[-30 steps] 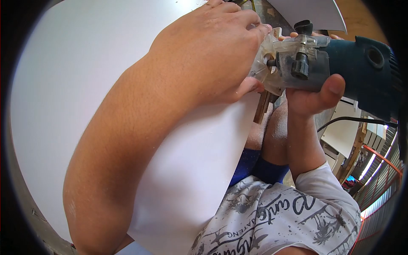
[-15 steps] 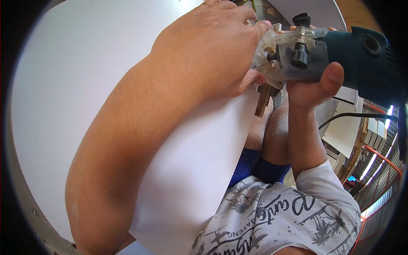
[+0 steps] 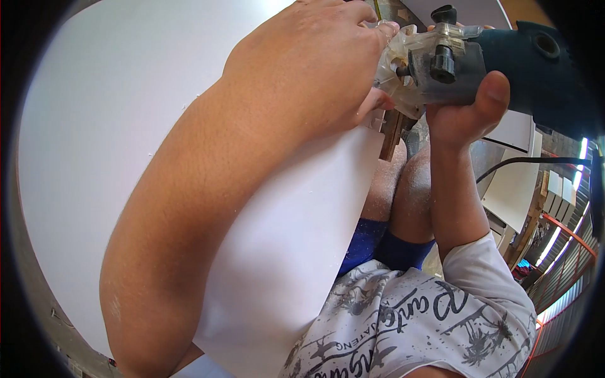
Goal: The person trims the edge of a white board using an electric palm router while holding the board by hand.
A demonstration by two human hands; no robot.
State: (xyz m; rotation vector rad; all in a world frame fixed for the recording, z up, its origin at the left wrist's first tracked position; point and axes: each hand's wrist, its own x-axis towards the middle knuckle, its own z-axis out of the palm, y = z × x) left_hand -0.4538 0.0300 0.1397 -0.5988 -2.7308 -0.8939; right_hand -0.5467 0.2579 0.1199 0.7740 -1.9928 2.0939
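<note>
A dark teal trim router [image 3: 526, 79] with a clear plastic base [image 3: 413, 66] lies sideways at the edge of a white panel [image 3: 113, 94]. My right hand [image 3: 460, 120] is closed round the router's body from below, the thumb on the near side and fingertips just showing at the far side. Reaching across the panel, my left hand [image 3: 315, 69] grips the clear base, with its thumb and fingers on either side. The cutting bit is hidden behind my left hand. Small white chips dot the panel beside my left forearm.
A brown wooden piece [image 3: 392, 135] sits under the panel's edge near my dusty knees [image 3: 416, 183]. The black power cord [image 3: 529, 161] curves off to the right. White boards [image 3: 513, 183] and orange metal framing [image 3: 567, 234] stand farther right.
The router and my right hand have shifted slightly upward in view, with my left hand still on the base. More white chips show on the panel along my left forearm.
</note>
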